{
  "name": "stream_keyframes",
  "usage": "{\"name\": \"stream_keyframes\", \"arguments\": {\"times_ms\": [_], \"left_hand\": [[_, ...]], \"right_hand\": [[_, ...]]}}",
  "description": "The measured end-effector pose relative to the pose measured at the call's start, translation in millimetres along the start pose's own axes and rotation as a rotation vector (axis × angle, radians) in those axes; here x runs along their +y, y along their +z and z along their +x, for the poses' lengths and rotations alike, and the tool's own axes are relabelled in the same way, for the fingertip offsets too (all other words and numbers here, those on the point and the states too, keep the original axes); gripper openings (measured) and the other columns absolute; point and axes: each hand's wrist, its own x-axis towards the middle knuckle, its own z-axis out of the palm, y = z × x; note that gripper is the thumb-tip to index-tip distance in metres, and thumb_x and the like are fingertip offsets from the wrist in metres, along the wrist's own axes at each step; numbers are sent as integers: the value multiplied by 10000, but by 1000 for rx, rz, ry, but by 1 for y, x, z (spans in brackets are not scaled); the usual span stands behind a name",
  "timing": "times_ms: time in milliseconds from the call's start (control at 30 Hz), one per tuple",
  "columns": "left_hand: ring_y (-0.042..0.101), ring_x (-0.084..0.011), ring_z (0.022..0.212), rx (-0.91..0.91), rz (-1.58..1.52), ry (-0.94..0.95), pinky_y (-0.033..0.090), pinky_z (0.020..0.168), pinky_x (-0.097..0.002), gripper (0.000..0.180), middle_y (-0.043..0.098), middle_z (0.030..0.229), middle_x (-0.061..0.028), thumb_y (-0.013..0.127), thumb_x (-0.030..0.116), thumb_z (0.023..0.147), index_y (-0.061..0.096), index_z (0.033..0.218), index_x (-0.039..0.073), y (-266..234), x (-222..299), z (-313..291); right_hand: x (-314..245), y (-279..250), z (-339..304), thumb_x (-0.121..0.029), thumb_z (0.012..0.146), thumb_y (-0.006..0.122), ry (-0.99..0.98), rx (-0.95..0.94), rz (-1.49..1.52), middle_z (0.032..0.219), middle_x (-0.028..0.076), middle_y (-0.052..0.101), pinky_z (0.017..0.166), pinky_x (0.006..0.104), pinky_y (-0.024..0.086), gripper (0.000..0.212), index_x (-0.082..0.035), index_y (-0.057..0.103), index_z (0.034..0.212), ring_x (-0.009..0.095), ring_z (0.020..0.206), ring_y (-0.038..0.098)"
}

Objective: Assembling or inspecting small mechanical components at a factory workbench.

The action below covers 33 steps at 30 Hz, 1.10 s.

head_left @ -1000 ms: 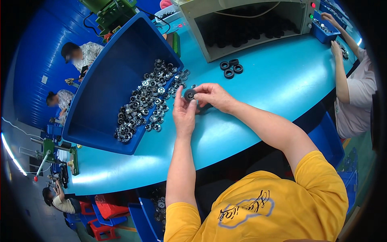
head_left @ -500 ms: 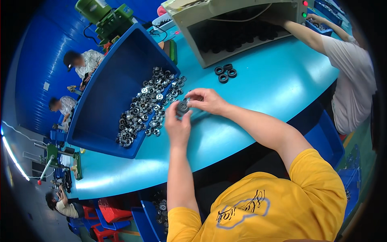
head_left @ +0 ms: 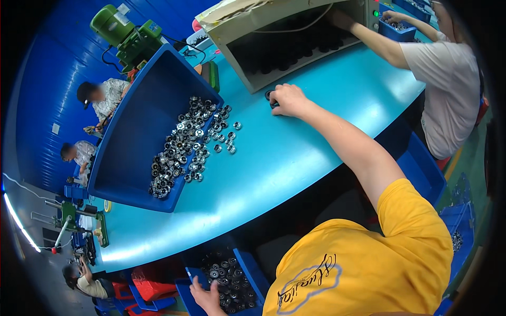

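My right hand [head_left: 289, 100] is at the black rings on the turquoise table, fingers curled down over them. One black ring [head_left: 269, 95] shows at its fingertips; the others are mostly hidden under the hand. Low in the view, my left hand [head_left: 206, 298] hangs over the edge of a blue bin [head_left: 253, 274] below the table, thumb and fingers apart with nothing seen between them. Inside that bin lie several dark round parts with metal centres [head_left: 227, 279]. Shiny metal hubs [head_left: 182, 137] are heaped at the mouth of a large blue tub, some spilled onto the table.
The large blue tub [head_left: 142, 121] lies tilted on the table [head_left: 263, 174]. Behind my right hand stands a pale box-shaped machine [head_left: 240, 63] with black rings inside; a co-worker's arm [head_left: 379, 45] reaches into it. A green motor machine [head_left: 126, 37] stands at the back left.
My hands have parted from the dark round part they held together. The right went forward to the black rings; the left dropped down to the bin below the table.
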Motion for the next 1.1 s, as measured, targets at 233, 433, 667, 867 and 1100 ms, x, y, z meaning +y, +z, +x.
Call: {"name": "stream_keyframes", "arguments": {"times_ms": [233, 433, 667, 867, 1100], "left_hand": [[600, -213, 761, 145, -602, 534, 497, 684, -332, 302, 620, 899, -111, 728, 76, 845, 687, 1139, 25, -9, 233, 130], [619, -170, 768, 17, -1009, 503, 492, 674, -307, 221, 662, 915, -96, 657, 66, 947, 699, 1156, 7, 54, 375, 229], [543, -68, 686, -129, -1196, 467, 437, 584, -223, 190, 636, 845, -3, 677, 142, 972, 729, 1098, 10, 111, 404, 260], [534, -43, 679, -342, -1282, 367, 429, 553, -212, 158, 645, 841, 20, 681, 178, 980, 720, 1029, 33, 130, 393, 267], [563, -70, 734, -647, -1781, 158, 459, 599, -233, 158, 665, 928, 5, 657, 170, 995, 657, 1088, 42, 134, 384, 265]], "right_hand": [[-21, 9, 12, -264, 797, 806, -133, 12, 190, 990, 87, 689, 878, 417, 502, 196, -92, 762, 880, 253, 993, 656], [-89, 22, 13, -242, 865, 811, -163, -244, 1332, 797, -30, 645, 721, 293, 472, 202, -58, 728, 870, 95, 750, 555], [-80, 52, 4, -242, 882, 805, 14, -364, 1660, 815, -23, 652, 674, 237, 444, 215, -48, 728, 934, 73, 739, 527], [-76, 62, 7, -247, 853, 824, 18, -356, 1569, 814, -11, 670, 657, 245, 451, 204, -64, 735, 867, 80, 727, 544], [-87, 65, 7, -285, 870, 810, 11, -526, 1669, 838, -23, 667, 670, 253, 462, 228, -79, 734, 931, 82, 783, 576]]}}
